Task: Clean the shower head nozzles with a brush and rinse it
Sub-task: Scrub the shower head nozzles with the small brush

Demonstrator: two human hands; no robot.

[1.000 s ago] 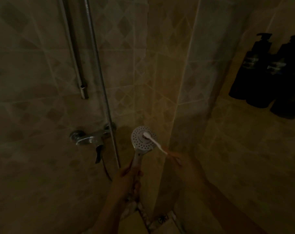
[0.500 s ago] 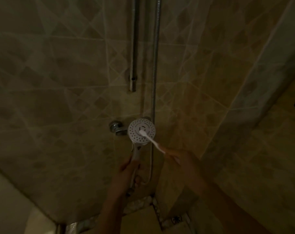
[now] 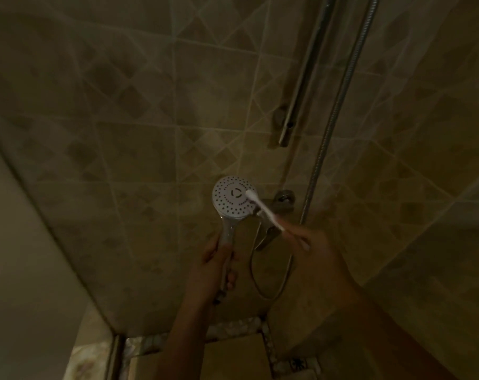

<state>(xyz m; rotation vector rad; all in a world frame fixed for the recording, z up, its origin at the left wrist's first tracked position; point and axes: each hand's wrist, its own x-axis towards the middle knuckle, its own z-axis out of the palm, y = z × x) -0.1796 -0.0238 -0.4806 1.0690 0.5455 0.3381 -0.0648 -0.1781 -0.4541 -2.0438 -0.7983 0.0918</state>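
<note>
Dim beige wall tiles [image 3: 128, 127] with a diamond pattern fill the background of a shower stall, and everything of note sits close to the shower head [image 3: 234, 196]. It is off its holder and held out in front of the wall with its round nozzle face turned toward the person, probably so every hole can be seen and reached. The left hand [image 3: 215, 270], directly below the head, is wrapped around its handle, steadying it against the push of scrubbing. The right hand [image 3: 315, 250], below and to the right of the head, pinches the end of a slim white brush [image 3: 264, 209]. The brush slants up so its bristled tip lies on the face's right side, just beside the centre ring. Holding it far back likely allows light, quick strokes. Just behind the head to the right is the mixer tap [image 3: 283, 205]. A metal hose [image 3: 334, 113] and a wall rail [image 3: 301, 78] rise above and to the right. No water is visible, so rinsing appears not yet done.
</note>
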